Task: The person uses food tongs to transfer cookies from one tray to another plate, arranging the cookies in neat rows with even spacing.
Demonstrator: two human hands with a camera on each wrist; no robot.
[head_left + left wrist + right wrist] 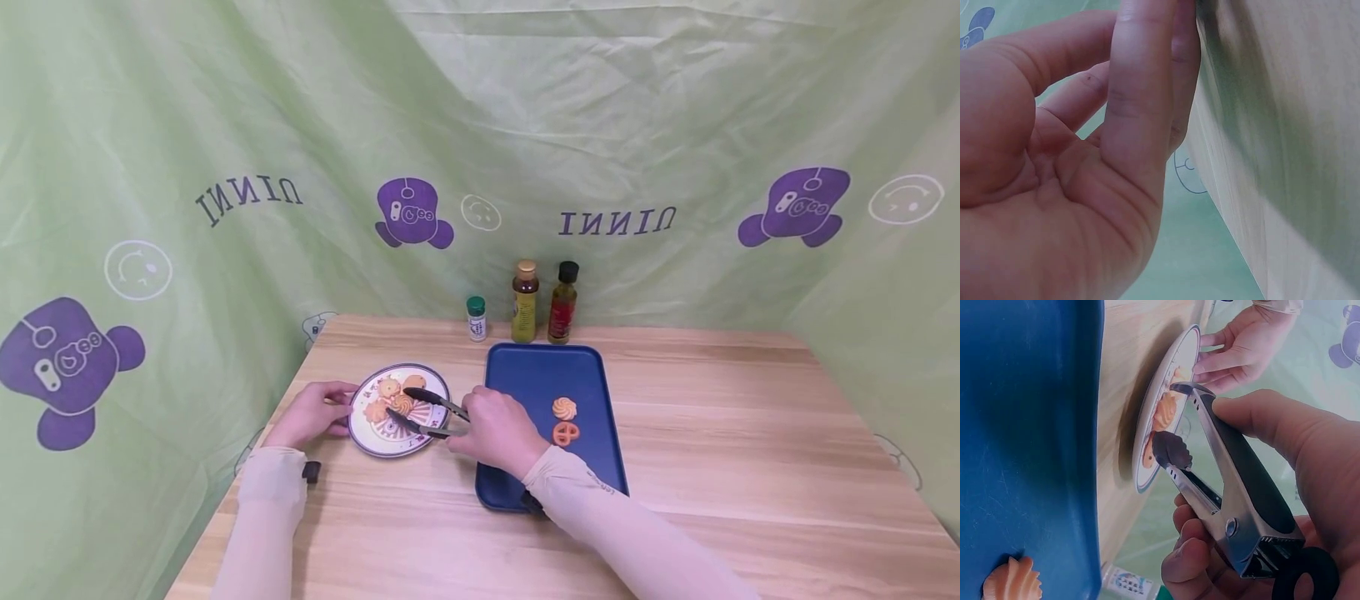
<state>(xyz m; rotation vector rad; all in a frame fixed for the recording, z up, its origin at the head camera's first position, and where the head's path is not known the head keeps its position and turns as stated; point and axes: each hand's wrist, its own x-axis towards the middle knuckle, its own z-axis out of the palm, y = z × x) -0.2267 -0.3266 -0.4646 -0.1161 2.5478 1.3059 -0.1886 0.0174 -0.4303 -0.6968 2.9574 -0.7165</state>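
A round white plate (365, 437) with a dark-lined rim bears several cookies, among them a swirl cookie (402, 405). At the plate's left rim is my left hand (313, 414), its thumb and fingers holding the edge; the left wrist view shows the bent fingers (1141, 94) but not the plate. My right hand (501, 427) grips black-and-steel tongs (1235, 469), thumb along one arm and fingers round the other. The tong tips are spread on either side of the swirl cookie, close over the plate.
Right of the plate lies a blue tray (525, 371) bearing another swirl cookie (565, 408) and a pretzel-shaped cookie (566, 433). A green-capped shaker (477, 320), a yellow-labelled bottle (525, 304) and a red-labelled bottle (562, 307) stand at the back, before a green curtain (480, 125).
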